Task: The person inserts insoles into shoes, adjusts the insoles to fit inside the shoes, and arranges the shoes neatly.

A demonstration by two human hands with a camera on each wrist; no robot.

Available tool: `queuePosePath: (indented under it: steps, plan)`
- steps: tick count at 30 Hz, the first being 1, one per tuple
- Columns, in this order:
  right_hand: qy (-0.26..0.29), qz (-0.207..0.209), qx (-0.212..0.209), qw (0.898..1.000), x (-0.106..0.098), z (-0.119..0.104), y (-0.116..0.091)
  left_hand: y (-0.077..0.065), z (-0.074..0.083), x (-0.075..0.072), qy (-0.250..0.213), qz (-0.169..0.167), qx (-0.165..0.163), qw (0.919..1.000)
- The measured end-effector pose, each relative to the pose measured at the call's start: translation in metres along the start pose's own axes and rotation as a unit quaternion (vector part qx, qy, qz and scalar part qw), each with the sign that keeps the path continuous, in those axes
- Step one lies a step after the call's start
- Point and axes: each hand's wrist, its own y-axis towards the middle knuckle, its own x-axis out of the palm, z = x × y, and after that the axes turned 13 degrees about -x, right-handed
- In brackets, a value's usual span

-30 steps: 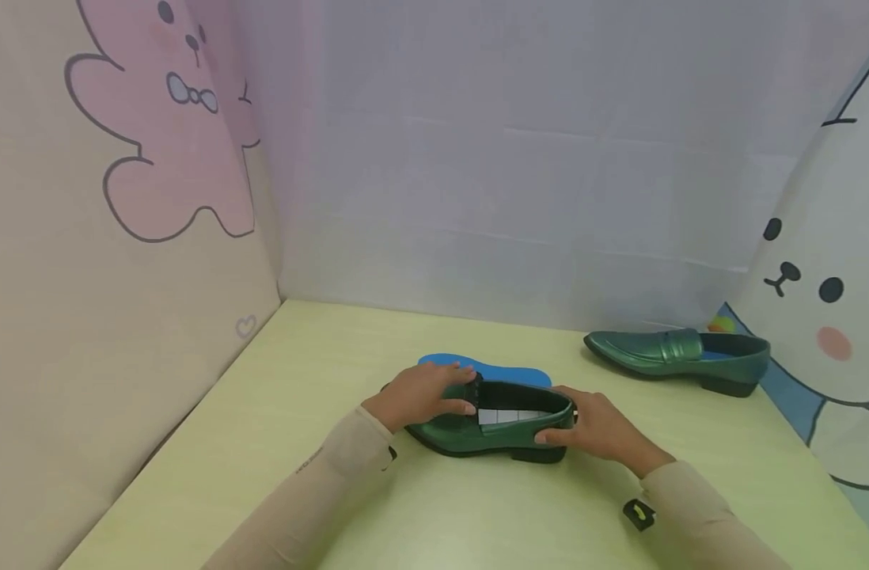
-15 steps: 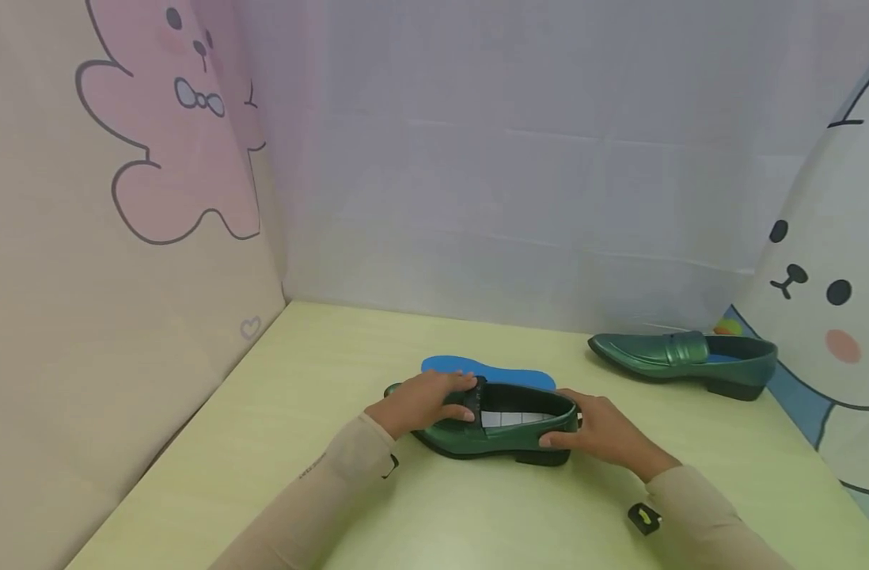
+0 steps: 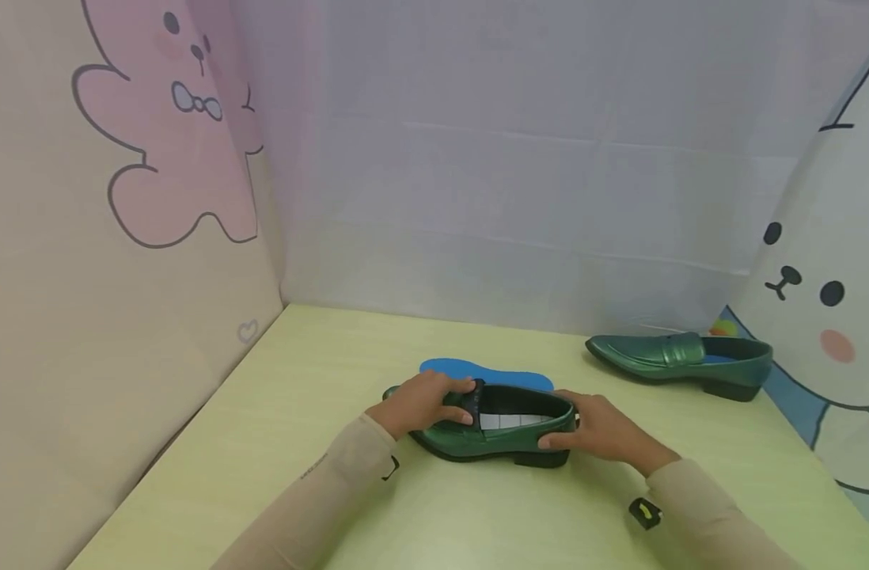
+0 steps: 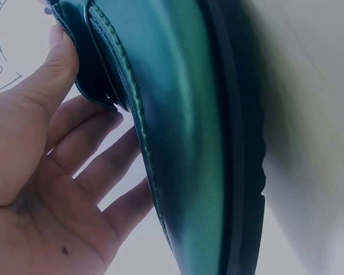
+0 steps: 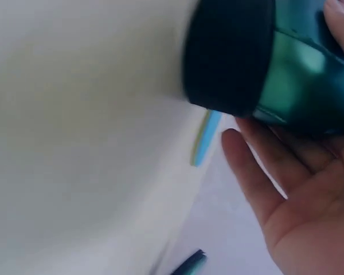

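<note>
A metallic green loafer (image 3: 506,445) points its toe left on the table, heel to the right. Inside lies a white lining with grid lines (image 3: 509,422). My left hand (image 3: 422,404) holds the loafer across the top, thumb and fingers at its raised tongue (image 4: 92,63). The right hand (image 3: 604,427) grips the heel end, thumb on the near side and fingers behind it. In the right wrist view the dark heel block (image 5: 229,57) shows beside that hand's fingers. A blue insole (image 3: 487,374) lies flat just behind the loafer, partly covered by it.
A second green loafer (image 3: 648,356), blue inside, stands at the back right of the pale yellow table (image 3: 335,340). Fabric walls with cartoon bears (image 3: 171,158) close off the left, back and right sides.
</note>
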Motion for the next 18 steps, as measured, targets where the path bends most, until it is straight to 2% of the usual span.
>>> queuePosePath:
  steps: [4, 7, 14, 18]
  plan:
    - [-0.010, -0.051, -0.025, 0.998, -0.018, -0.002, 0.003, 0.000, 0.001, 0.000, -0.009, -0.003, 0.000, 1.0000]
    - [-0.012, -0.067, -0.060, 0.996, -0.035, -0.005, 0.003, 0.001, 0.001, 0.002, -0.012, 0.001, 0.003, 0.9999]
    - [-0.060, -0.018, -0.119, 0.991, -0.058, -0.022, 0.021, -0.001, 0.002, 0.002, -0.025, 0.002, -0.005, 0.9997]
    - [-0.101, -0.015, -0.137, 0.985, -0.067, -0.030, 0.040, -0.003, 0.001, 0.003, -0.032, -0.004, -0.010, 0.9994]
